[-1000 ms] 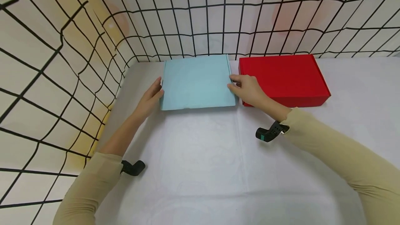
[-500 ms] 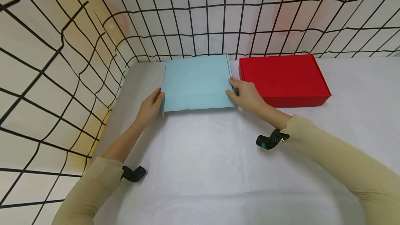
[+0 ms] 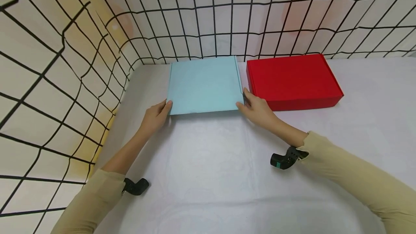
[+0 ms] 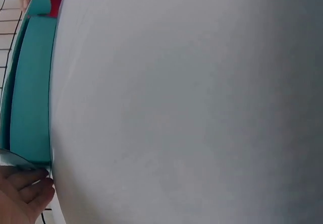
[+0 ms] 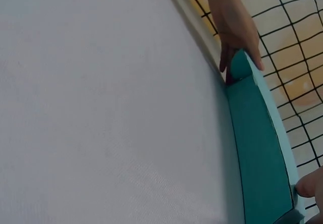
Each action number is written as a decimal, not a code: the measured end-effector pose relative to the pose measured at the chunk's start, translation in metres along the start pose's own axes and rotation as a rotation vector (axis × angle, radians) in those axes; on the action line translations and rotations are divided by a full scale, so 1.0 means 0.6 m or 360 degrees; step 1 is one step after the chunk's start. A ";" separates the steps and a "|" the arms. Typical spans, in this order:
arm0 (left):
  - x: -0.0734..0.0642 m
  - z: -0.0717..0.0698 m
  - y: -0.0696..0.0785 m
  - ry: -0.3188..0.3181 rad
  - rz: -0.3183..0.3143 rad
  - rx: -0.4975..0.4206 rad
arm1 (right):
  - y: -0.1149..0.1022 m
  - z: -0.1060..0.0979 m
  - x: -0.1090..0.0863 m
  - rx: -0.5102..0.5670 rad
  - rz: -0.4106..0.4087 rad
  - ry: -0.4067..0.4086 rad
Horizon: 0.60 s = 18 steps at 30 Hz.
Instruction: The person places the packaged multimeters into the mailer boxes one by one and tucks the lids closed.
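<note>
A light blue cardboard box (image 3: 204, 86) lies flat near the back of the table, its lid (image 5: 267, 95) raised slightly along the front edge. A rounded side flap (image 4: 40, 4) sticks out at the lid's far corner in the left wrist view, and a dark gap runs between lid and front wall (image 4: 33, 88). My left hand (image 3: 155, 117) pinches the lid's front left corner, thumb on top and fingers at the side. At the front right corner, my right hand (image 3: 259, 109) grips the lid in the same way, its fingers partly hidden behind the edge.
A closed red box (image 3: 292, 78) sits just right of the blue one, close to my right hand. Black wire mesh (image 3: 214, 21) stands along the back and left sides. White cloth (image 3: 208, 169) covers the table in front.
Both hands have slid toward me along the blue box's sides, from mid-side to its front corners. The box itself has stayed nearly in place.
</note>
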<state>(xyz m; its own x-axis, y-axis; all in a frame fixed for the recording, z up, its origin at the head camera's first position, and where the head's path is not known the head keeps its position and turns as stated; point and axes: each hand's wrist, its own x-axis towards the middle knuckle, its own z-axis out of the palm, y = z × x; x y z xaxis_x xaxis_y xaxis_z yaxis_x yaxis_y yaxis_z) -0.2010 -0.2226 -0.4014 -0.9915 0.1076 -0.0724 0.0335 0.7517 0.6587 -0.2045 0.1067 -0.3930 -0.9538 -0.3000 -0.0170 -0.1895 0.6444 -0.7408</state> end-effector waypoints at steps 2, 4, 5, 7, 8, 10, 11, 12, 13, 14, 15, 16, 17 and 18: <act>-0.003 -0.001 0.001 0.0052 -0.0004 -0.0010 | -0.001 -0.001 -0.002 0.0026 0.0039 -0.0027; -0.004 -0.001 0.002 0.0115 -0.0005 0.0004 | -0.002 -0.004 -0.004 0.0050 0.0064 -0.0070; -0.005 -0.002 0.003 0.0145 -0.0010 0.0013 | -0.003 -0.006 -0.004 0.0064 0.0081 -0.0098; -0.005 -0.004 0.004 0.0186 -0.0041 0.0030 | -0.002 -0.010 -0.005 0.0111 0.0123 -0.0157; -0.005 -0.005 0.005 0.0202 -0.0062 0.0032 | -0.003 -0.013 -0.005 0.0133 0.0145 -0.0183; -0.005 -0.008 0.006 0.0219 -0.0128 0.0005 | -0.003 -0.018 -0.004 0.0181 0.0191 -0.0226; -0.005 -0.009 0.007 0.0219 -0.0165 -0.0023 | -0.003 -0.020 -0.004 0.0189 0.0208 -0.0234; -0.005 -0.009 0.007 0.0222 -0.0208 -0.0057 | -0.003 -0.022 -0.003 0.0197 0.0222 -0.0236; -0.004 -0.010 0.008 0.0227 -0.0244 -0.0086 | -0.004 -0.024 -0.003 0.0197 0.0235 -0.0239; -0.003 -0.010 0.009 0.0231 -0.0276 -0.0115 | -0.005 -0.026 -0.003 0.0195 0.0242 -0.0238; -0.003 -0.011 0.009 0.0234 -0.0301 -0.0139 | -0.005 -0.028 -0.003 0.0197 0.0245 -0.0235; -0.003 -0.011 0.010 0.0235 -0.0319 -0.0153 | -0.006 -0.029 -0.003 0.0191 0.0243 -0.0230; -0.002 -0.011 0.010 0.0239 -0.0330 -0.0168 | -0.007 -0.030 -0.003 0.0197 0.0241 -0.0225; -0.002 -0.011 0.011 0.0247 -0.0338 -0.0178 | -0.006 -0.031 -0.003 0.0203 0.0243 -0.0225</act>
<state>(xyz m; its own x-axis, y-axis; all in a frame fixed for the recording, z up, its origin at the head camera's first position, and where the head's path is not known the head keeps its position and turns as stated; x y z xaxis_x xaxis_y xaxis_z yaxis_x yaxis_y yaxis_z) -0.2002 -0.2220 -0.3922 -0.9825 -0.1519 -0.1080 -0.1826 0.6692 0.7203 -0.2063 0.1178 -0.3775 -0.9254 -0.3071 -0.2222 -0.0063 0.5986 -0.8010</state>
